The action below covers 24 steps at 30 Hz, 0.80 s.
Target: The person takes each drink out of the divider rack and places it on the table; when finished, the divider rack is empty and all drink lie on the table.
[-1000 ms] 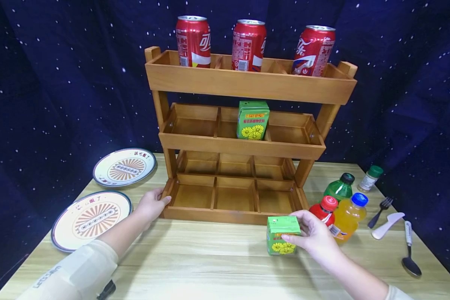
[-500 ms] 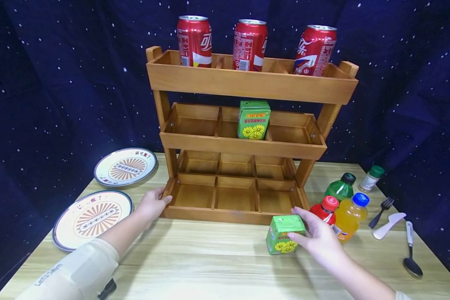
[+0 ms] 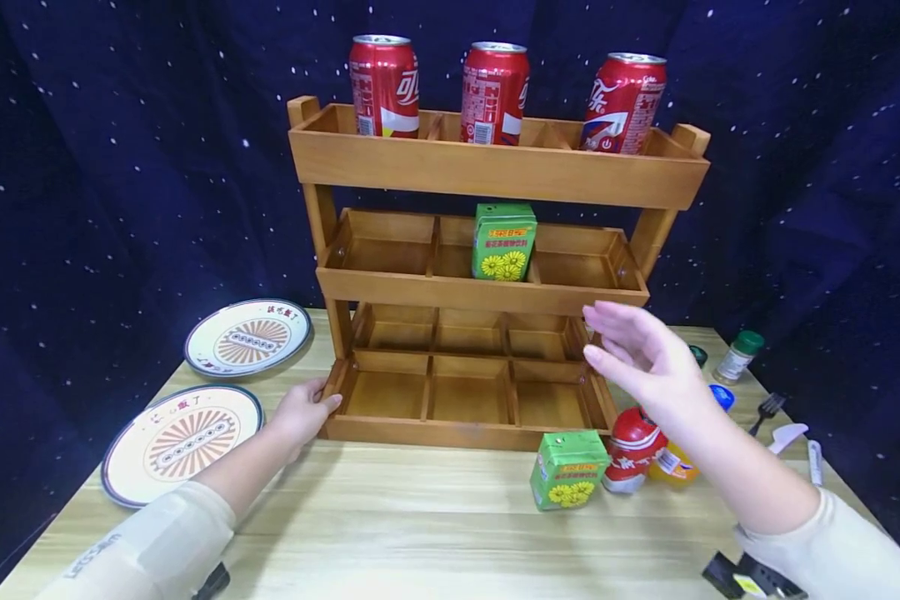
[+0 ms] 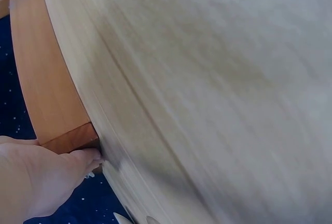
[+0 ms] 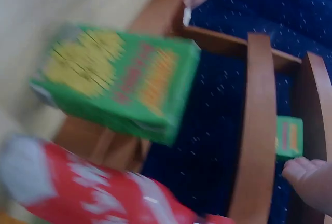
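My left hand [image 3: 305, 412] grips the lower left corner of a three-tier wooden rack [image 3: 487, 292]; in the left wrist view the thumb lies over the wood's end. My right hand [image 3: 648, 362] is raised before the rack's right side, fingers parted and holding nothing. Below it, a green drink carton [image 3: 570, 471] with yellow flowers stands on the table, turned slightly. Right beside the carton is a red bottle [image 3: 632, 450], with an orange drink bottle [image 3: 673, 467] partly hidden behind my forearm. A second green carton [image 3: 504, 242] stands in the middle tier's centre compartment.
Three red cola cans [image 3: 492, 92] stand on the top tier. Two patterned plates [image 3: 251, 337] lie at the left. At the right are a green-capped jar [image 3: 738, 358], a fork [image 3: 769, 407], a pale knife [image 3: 787, 436] and a partly hidden spoon [image 3: 815, 462].
My right hand has let go of the green carton, leaving it on the table, and has risen toward the rack's right side. My left hand keeps its grip on the rack.
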### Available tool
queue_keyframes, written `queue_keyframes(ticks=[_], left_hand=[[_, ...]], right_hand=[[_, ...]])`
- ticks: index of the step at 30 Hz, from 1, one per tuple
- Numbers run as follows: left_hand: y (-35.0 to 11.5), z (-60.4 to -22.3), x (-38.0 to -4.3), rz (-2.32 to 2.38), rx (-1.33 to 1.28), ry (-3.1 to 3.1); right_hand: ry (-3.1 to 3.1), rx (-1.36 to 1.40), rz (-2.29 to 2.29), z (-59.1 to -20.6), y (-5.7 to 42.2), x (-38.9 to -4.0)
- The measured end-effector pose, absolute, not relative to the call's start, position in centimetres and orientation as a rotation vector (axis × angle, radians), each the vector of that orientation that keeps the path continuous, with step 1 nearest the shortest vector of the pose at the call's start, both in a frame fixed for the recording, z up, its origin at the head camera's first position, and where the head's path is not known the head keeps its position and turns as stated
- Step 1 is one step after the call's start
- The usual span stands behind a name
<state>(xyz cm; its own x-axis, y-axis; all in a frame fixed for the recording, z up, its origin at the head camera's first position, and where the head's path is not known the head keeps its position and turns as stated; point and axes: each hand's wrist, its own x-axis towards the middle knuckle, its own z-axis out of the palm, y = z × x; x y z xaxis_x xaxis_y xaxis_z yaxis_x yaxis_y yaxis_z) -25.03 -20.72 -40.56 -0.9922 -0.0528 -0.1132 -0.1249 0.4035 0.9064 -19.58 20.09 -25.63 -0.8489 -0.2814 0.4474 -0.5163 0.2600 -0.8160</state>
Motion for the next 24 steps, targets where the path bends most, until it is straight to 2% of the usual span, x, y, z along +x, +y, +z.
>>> queue_keyframes(ticks=[6, 11, 24], left_hand=[[-20.9, -40.5, -25.1, 1.686, -0.163, 2.575], [-20.8, -40.8, -25.1, 1.664, -0.181, 2.570], [-20.9, -40.7, -25.1, 1.671, -0.186, 2.568]], right_hand=[[-2.299, 0.759, 1.606, -21.8, 18.6, -23.4], [-2.401, 0.709, 1.556, -20.1, 17.3, -26.2], [-2.420, 0.644, 1.713, -20.6, 14.2, -31.9]])
